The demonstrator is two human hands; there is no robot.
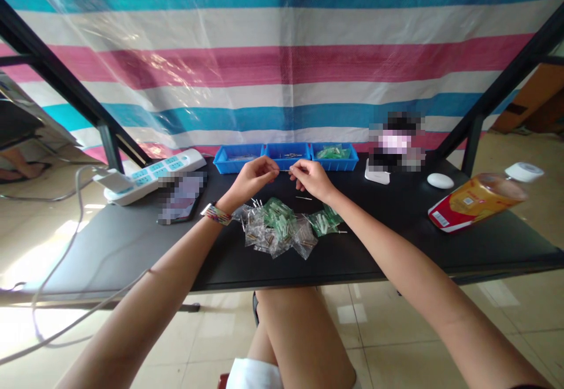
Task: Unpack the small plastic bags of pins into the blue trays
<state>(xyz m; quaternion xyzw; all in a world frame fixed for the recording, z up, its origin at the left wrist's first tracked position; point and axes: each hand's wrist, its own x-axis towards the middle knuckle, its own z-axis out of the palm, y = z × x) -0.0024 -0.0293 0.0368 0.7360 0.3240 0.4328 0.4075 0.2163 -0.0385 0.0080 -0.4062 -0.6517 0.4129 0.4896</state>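
My left hand [259,173] and my right hand [309,177] meet above the table, just in front of the blue three-part tray [286,167]. Both have fingers pinched, and a thin, pale pin [284,170] spans the small gap between them; its ends are hidden. Below lies a pile of small plastic bags: green ones [279,218] with pale pieces and clear ones [259,237] with brass-coloured pieces. More green bags [324,221] lie near my right wrist. Loose thin pins [304,198] rest on the black tabletop. The tray's right compartment holds green bags [333,152]; its middle one has several pins [291,156].
A white power strip [154,174] with a plugged-in cable and a phone [181,198] lie at left. At right are a white case [377,173], a white oval object [440,181] and a drink bottle [478,201]. A striped sheet [282,66] hangs behind the table.
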